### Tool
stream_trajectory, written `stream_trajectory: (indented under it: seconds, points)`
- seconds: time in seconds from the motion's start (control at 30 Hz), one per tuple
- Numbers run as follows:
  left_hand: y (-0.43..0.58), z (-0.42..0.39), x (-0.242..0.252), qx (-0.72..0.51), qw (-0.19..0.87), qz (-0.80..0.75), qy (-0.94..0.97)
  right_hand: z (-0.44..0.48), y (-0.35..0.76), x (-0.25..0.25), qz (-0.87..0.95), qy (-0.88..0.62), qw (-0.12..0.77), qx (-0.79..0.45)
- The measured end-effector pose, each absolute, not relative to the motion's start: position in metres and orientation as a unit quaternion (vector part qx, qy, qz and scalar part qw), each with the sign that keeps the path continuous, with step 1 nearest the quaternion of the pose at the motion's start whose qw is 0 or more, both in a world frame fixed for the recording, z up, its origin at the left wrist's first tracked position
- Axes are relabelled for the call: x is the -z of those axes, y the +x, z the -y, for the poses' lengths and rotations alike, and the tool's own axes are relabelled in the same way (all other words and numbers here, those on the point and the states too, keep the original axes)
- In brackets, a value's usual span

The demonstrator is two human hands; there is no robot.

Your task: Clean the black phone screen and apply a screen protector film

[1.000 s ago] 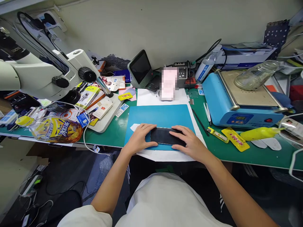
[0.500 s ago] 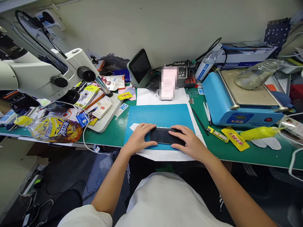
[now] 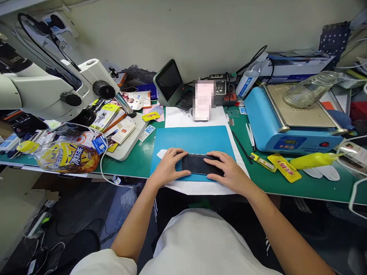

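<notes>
A dark smartphone [image 3: 195, 164] lies flat, screen up and long side across, on a blue mat [image 3: 195, 138]. My left hand [image 3: 169, 166] grips its left end, with the thumb at the near edge and the fingers at the far edge. Around the right end is my right hand [image 3: 228, 170], its thumb at the near edge and a finger reaching over the screen. White paper [image 3: 200, 187] shows under the mat, and a small white piece [image 3: 161, 153] lies beside my left hand.
On the left stand a microscope [image 3: 69, 89] and a lying tea bottle [image 3: 67, 156]. At the right are a blue heating plate [image 3: 292, 139] with a glass jar [image 3: 311, 91], a yellow squeeze bottle [image 3: 311, 161], tweezers [image 3: 250, 135] and a black stick [image 3: 242, 147]. A small display device [image 3: 169, 82] stands behind.
</notes>
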State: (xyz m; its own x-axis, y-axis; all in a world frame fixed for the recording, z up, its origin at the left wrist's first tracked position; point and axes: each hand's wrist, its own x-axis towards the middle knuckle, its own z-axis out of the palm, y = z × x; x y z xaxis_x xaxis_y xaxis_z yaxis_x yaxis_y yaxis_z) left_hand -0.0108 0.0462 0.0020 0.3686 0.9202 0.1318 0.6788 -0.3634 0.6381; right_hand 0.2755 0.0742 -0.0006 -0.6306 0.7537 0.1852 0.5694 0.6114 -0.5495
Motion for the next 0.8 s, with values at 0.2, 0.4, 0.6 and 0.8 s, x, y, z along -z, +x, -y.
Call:
stream_trajectory:
  seconds: [0.2, 0.4, 0.6, 0.8]
  points:
    - [-0.0101, -0.0466, -0.0018, -0.247, 0.251, -0.51, 0.785, -0.0745, 0.2754, 0.0018, 0.874, -0.38, 0.201, -0.227]
    - [-0.0101, -0.0468, -0.0016, -0.245, 0.252, -0.51, 0.785, -0.0751, 0.2763, 0.0024, 0.875, -0.379, 0.192, -0.23]
    - [-0.0104, -0.0471, -0.0016, -0.243, 0.251, -0.51, 0.786, -0.0751, 0.276, 0.0011, 0.872, -0.38, 0.194, -0.239]
    - [-0.01, -0.0468, -0.0021, -0.244, 0.252, -0.51, 0.785, -0.0748, 0.275, -0.0003, 0.869, -0.388, 0.189, -0.244]
